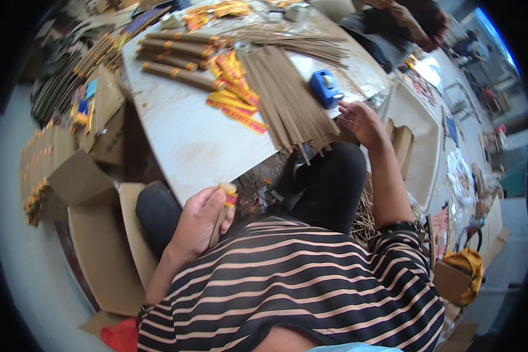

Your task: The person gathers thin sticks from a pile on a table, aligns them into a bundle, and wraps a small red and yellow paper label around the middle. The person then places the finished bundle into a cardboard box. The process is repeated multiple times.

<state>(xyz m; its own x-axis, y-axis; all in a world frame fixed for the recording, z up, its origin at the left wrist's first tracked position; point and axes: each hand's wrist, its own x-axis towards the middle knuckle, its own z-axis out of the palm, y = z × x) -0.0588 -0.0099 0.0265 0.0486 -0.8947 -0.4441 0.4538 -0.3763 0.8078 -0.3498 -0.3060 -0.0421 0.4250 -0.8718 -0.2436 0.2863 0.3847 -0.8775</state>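
Low in front of my body, my left hand (pixel 196 226) is wrapped round a bundle of thin brown sticks (pixel 228 189) that look like incense. A yellow and red paper band circles the bundle near its top; the lower part is hidden by my fingers. My right hand (pixel 364 123) is raised over the table's edge with fingers apart, and nothing shows in it. Its fingertips come close to a blue tape dispenser (pixel 324 87); I cannot tell if they touch. Left of the dispenser lies a wide layer of loose brown sticks (pixel 281 97), with yellow and red paper labels (pixel 234 100) beside it.
Several banded bundles (pixel 179 50) lie on the white table (pixel 188 141) at the far left. A pale plastic tub (pixel 425 146) holding brown pieces stands to my right. Open cardboard boxes (pixel 102 246) are on my left. Another person (pixel 387 26) sits across the table's far right.
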